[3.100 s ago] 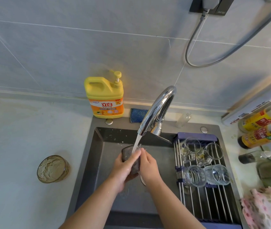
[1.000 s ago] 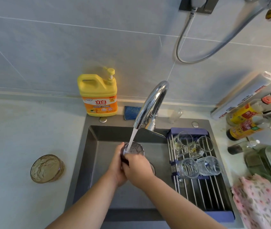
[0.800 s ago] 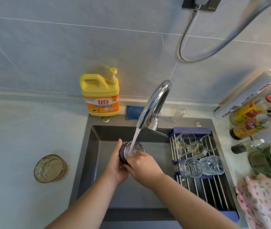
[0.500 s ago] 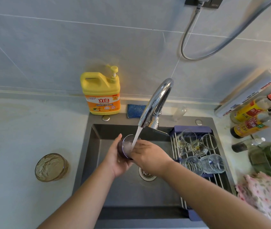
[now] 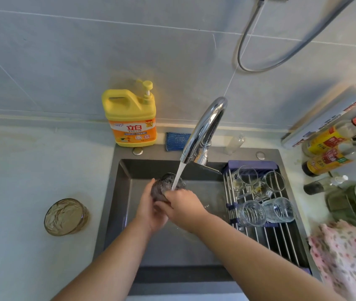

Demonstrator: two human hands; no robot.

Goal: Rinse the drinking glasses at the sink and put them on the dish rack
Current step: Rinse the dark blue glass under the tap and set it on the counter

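Glistening dark-tinted glass [image 5: 163, 185], mouth up.

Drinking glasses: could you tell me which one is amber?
The amber textured glass alone on the counter, left of the grey sink; those on the metal rack are clear.

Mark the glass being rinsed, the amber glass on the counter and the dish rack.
glass being rinsed [image 5: 165, 184], head view, its dark wall beside the stream.
amber glass [image 5: 64, 216], head view, middle of its textured inside.
dish rack [image 5: 279, 240], head view, a bare steel rod.
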